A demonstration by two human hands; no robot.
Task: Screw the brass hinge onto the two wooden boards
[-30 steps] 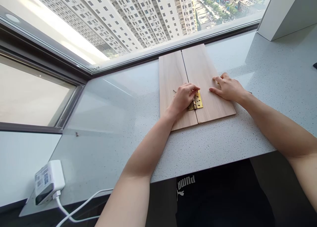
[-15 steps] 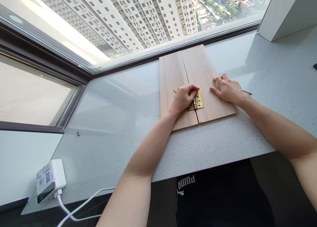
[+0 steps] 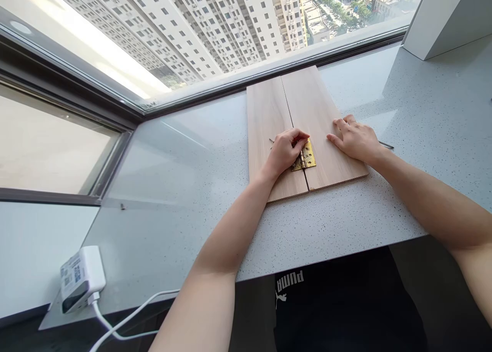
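Two pale wooden boards, a left board (image 3: 265, 111) and a right board (image 3: 307, 98), lie side by side with a thin gap between them. Across that gap near their front end is a brass-coloured hinge (image 3: 309, 158), partly covered by my left hand (image 3: 284, 149). Thumb and forefinger of this hand are pinched together over the hinge; anything between them is too small to make out. My right hand (image 3: 356, 139) rests on the right board's edge, fingers apart and holding nothing. A thin dark metal rod (image 3: 386, 145) sticks out beyond my right wrist.
The boards lie on a speckled grey countertop (image 3: 215, 208) and reach back to the window frame (image 3: 215, 95). A small brown piece (image 3: 123, 206) lies at the left. A white charger (image 3: 82, 277) with a white cable (image 3: 115, 329) sits at the front left corner.
The whole view has shifted very slightly. My hands keep the same poses on the boards, and the hinge stays in place.
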